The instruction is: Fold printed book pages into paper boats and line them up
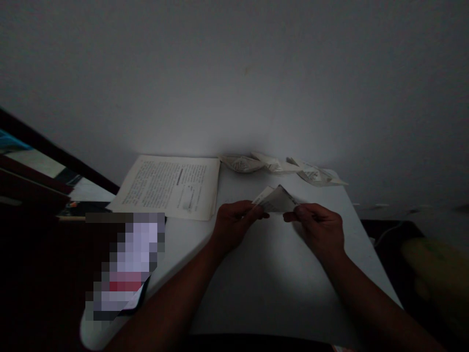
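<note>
A folded piece of printed paper is held up over the white table, its top coming to a point. My left hand pinches its left corner between thumb and fingers. At the opposite corner my right hand grips it the same way. Behind my hands, against the wall, lie several folded paper boats: one at the left, one in the middle and one at the right. They sit close together, their ends meeting or overlapping.
A stack of printed sheets lies at the table's back left. A phone, mostly blurred out, rests by the left edge. The white table stands against a grey wall. A yellowish object is off to the right.
</note>
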